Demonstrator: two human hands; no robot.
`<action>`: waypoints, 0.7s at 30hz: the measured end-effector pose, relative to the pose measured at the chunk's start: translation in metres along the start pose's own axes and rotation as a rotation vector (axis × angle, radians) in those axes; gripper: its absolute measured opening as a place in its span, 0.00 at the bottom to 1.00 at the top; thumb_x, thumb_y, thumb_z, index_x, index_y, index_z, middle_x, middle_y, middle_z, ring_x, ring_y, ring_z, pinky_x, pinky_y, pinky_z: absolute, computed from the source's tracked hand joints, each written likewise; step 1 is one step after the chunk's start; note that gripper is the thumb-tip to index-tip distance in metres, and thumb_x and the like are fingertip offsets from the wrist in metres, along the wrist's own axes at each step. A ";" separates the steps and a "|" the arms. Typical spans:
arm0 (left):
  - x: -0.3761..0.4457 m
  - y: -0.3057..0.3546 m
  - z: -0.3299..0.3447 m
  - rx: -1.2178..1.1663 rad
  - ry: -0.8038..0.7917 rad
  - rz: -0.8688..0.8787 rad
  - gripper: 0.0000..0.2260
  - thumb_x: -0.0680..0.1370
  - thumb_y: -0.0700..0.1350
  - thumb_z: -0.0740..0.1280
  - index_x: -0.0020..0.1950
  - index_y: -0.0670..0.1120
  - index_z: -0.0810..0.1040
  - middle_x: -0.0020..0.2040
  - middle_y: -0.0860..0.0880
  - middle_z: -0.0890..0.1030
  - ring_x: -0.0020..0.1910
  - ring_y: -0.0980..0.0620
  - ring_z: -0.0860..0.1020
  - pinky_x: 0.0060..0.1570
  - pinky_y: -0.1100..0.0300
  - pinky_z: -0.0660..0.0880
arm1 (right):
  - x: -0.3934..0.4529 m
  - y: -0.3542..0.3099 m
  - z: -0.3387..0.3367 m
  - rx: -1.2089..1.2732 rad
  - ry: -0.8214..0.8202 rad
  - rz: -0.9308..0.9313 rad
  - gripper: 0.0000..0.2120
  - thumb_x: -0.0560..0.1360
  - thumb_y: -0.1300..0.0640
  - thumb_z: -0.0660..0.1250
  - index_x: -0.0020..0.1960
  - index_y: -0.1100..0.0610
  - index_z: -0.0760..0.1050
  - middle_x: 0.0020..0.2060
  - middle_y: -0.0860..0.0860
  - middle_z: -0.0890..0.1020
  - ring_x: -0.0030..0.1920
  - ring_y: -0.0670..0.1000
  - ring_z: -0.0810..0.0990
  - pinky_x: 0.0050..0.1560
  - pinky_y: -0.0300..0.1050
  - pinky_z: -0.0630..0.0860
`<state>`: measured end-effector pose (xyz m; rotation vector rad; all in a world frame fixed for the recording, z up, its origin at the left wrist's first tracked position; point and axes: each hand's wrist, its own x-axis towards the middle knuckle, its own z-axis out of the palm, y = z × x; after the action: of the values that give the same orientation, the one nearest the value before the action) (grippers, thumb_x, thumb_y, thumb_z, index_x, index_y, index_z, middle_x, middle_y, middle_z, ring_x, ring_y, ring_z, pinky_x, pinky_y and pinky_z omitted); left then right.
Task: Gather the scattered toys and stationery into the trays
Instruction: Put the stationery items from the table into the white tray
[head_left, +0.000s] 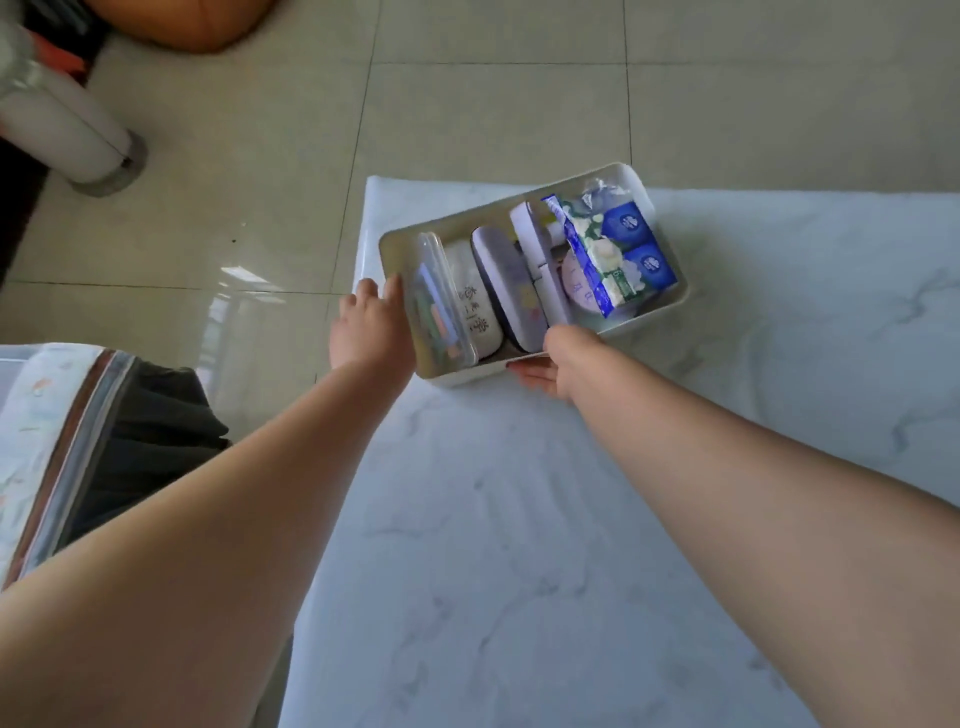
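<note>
A white tray (670, 312) sits near the far left corner of the marble-patterned table (519, 519). It is packed with a clear pencil case (441, 301), a white case with printed characters (478, 312), a lilac case (506, 286), a flat white box (540, 254), a round pale tin (579, 286) and blue tissue packs (623, 249). My left hand (371, 322) grips the tray's left end. My right hand (563, 358) holds its near edge, fingers underneath.
Beige floor tiles (467, 104) lie beyond the table edge. A white cylindrical stand (67, 130) is at the far left, an orange object (202, 21) at the top. A patterned cloth with dark fabric (78, 441) lies to the left.
</note>
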<state>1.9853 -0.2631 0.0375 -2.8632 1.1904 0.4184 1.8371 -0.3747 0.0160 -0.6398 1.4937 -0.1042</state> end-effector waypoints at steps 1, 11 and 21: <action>0.006 0.002 0.001 -0.029 -0.009 -0.017 0.25 0.75 0.34 0.60 0.71 0.48 0.63 0.62 0.42 0.70 0.62 0.40 0.69 0.53 0.51 0.70 | -0.001 -0.002 0.006 0.017 -0.018 0.007 0.16 0.81 0.64 0.47 0.67 0.62 0.64 0.42 0.62 0.79 0.24 0.56 0.79 0.31 0.50 0.80; 0.021 0.030 0.024 -0.035 -0.076 0.037 0.25 0.82 0.59 0.50 0.78 0.57 0.52 0.79 0.43 0.46 0.78 0.42 0.44 0.75 0.45 0.49 | 0.017 -0.020 0.057 0.195 -0.163 0.126 0.19 0.80 0.63 0.47 0.64 0.65 0.71 0.41 0.59 0.82 0.23 0.52 0.82 0.21 0.46 0.78; 0.016 0.031 0.034 0.103 -0.116 0.029 0.23 0.82 0.61 0.47 0.76 0.60 0.55 0.78 0.41 0.54 0.72 0.35 0.56 0.70 0.45 0.58 | 0.018 -0.021 0.056 0.210 -0.169 0.157 0.13 0.80 0.64 0.48 0.52 0.60 0.71 0.43 0.59 0.84 0.31 0.52 0.82 0.37 0.52 0.81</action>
<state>1.9662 -0.2929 0.0037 -2.6979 1.1976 0.5011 1.8982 -0.3818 0.0060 -0.3519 1.3429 -0.0821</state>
